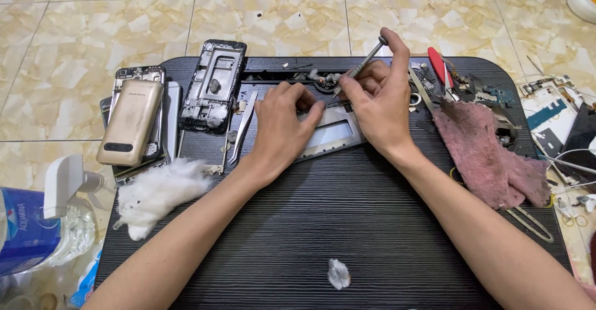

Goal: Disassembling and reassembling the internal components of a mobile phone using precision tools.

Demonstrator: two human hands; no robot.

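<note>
My right hand point(379, 96) grips a slim metal screwdriver point(366, 58), its tip pointing down at a phone frame point(332, 133) lying on the black table point(347, 223). My left hand point(285, 124) presses on the left part of that grey phone frame, fingers curled over its top edge. Both hands hide most of the frame's upper end. Small grey parts point(323, 79) lie just beyond the fingers.
A gold phone back point(130, 122) sits on a stack of phone shells at left, next to a dark phone chassis point(214, 86) and tweezers point(243, 127). Cotton wads point(158, 192) point(339, 274), a pink rag point(484, 155), red-handled tool point(439, 65), plastic bottle point(37, 229).
</note>
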